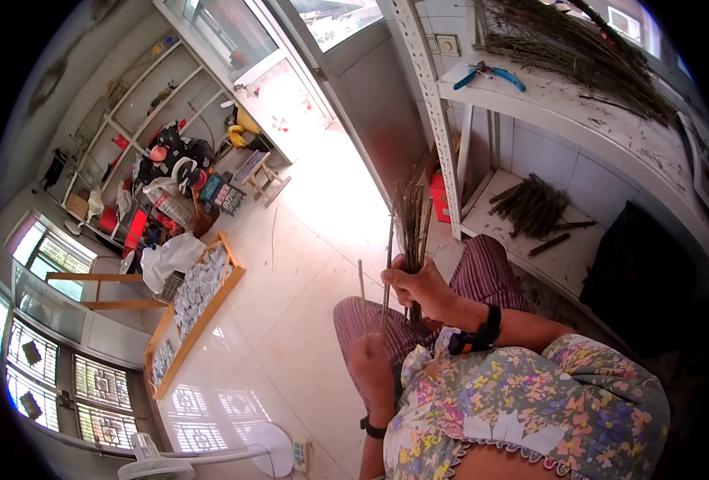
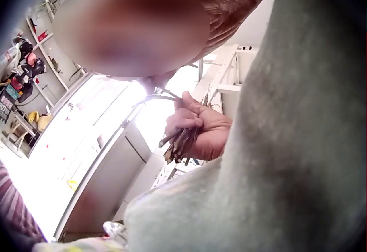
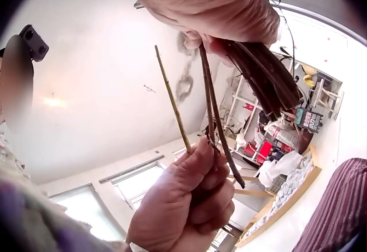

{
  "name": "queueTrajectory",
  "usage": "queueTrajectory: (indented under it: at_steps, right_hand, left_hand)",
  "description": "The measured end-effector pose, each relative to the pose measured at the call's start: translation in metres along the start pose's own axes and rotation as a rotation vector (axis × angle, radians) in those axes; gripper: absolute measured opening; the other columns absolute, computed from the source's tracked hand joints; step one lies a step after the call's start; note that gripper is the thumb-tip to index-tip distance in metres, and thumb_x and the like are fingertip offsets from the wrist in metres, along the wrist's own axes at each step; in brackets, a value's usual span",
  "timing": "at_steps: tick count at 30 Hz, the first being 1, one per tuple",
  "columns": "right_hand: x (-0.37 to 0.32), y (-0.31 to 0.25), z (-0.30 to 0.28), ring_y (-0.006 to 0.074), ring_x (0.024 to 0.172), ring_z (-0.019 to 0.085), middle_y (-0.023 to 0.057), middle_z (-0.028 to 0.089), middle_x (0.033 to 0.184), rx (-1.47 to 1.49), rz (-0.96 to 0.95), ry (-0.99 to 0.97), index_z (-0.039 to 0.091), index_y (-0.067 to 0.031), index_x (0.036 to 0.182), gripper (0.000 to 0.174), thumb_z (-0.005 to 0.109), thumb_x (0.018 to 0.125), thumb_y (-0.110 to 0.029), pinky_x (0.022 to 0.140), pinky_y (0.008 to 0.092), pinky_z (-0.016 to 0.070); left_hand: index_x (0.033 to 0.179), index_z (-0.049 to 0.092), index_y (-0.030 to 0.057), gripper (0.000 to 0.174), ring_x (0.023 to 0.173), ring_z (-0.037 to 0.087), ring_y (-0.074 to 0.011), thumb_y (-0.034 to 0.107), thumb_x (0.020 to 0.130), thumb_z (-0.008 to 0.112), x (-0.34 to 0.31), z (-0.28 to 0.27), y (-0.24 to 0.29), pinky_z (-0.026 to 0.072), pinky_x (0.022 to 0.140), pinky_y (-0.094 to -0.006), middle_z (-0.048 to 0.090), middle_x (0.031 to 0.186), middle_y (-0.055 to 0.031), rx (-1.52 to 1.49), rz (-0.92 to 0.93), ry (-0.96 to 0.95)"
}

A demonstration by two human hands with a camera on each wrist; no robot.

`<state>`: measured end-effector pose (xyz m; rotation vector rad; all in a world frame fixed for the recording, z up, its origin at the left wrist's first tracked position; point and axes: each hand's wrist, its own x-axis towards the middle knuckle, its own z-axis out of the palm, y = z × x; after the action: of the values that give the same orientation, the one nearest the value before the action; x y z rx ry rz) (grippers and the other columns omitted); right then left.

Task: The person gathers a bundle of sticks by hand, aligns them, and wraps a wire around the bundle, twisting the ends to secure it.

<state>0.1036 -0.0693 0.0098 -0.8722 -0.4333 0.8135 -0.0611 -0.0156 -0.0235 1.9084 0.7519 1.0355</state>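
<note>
In the head view my right hand point(image 1: 425, 290) grips a bundle of thin brown twigs point(image 1: 412, 216) upright above the lap. Thumb and fingers wrap round its lower part, and the cut ends point(image 3: 266, 86) stick out below the palm in the right wrist view. Two thin twigs point(image 3: 210, 94) stand apart from the bundle, running from the right fingers towards my left hand point(image 3: 186, 197). That hand's curled fingers pinch a single greenish twig point(image 3: 171, 97), which rises beside the bundle. In the left wrist view the right hand's fingers close round the twig ends point(image 2: 182, 143).
Pliers with blue handles point(image 1: 489, 75) and a heap of brushwood point(image 1: 570, 56) lie on the upper shelf at right. Short cut sticks point(image 1: 530, 204) are piled on the lower shelf. A black bag point(image 1: 642, 280) stands beside it. A wooden frame point(image 1: 162, 352) and fan point(image 1: 154, 464) are at left.
</note>
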Motion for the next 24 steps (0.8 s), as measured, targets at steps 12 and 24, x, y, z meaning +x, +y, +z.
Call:
queueTrajectory:
  at_steps: [12, 24]
  right_hand:
    - [0.0, -0.002, -0.001, 0.0046, 0.043, 0.043, -0.0016, 0.052, 0.062, 0.038, 0.001, 0.004, 0.055, -0.0082, 0.076, 0.016, 0.068, 0.085, -0.011, 0.037, 0.0232, 0.0334]
    - [0.0, 0.0, -0.001, 0.0027, 0.039, 0.039, -0.0054, 0.047, 0.052, 0.046, -0.063, 0.067, 0.061, -0.0064, 0.078, 0.014, 0.066, 0.087, -0.016, 0.037, 0.0222, 0.0289]
  left_hand:
    - [0.092, 0.059, 0.0006, 0.015, 0.051, 0.045, -0.0074, 0.012, 0.093, 0.05, 0.001, -0.006, 0.006, 0.0366, 0.049, -0.024, 0.057, 0.067, -0.0017, -0.238, -0.322, -0.326]
    - [0.091, 0.057, 0.0004, 0.012, 0.051, 0.047, -0.0042, 0.01, 0.095, 0.051, 0.0, -0.01, 0.012, 0.0335, 0.044, -0.0177, 0.061, 0.07, -0.0039, -0.616, -0.487, -0.361]
